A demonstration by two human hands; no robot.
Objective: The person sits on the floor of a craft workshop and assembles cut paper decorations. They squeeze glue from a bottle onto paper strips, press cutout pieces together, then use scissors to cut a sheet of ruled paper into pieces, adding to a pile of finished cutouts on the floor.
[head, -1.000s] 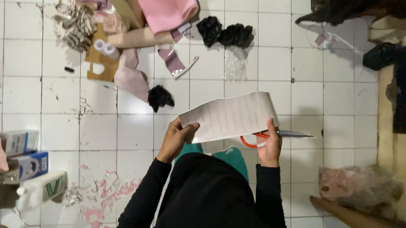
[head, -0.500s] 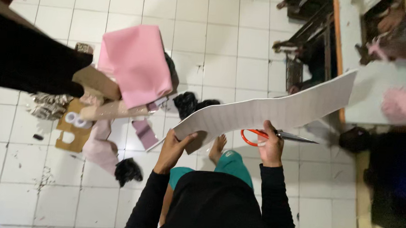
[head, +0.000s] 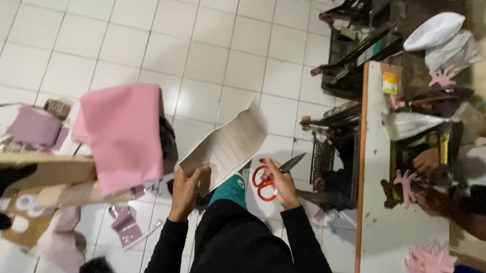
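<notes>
Behind the lined paper [head: 226,146], left hand [head: 187,192] fingers are hidden.

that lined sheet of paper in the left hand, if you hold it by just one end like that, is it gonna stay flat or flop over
The paper sheet probably flops a little: the left hand grips only its lower end, and the free part already curves and has a ragged top edge. It looks thin and light, so it would likely bend or tear easily. The right hand holds red-handled scissors.

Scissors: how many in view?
1. Red-handled scissors in the right hand, blades pointing up-right, beside the paper sheet held by the left hand. Others may be hidden in clutter.
</notes>
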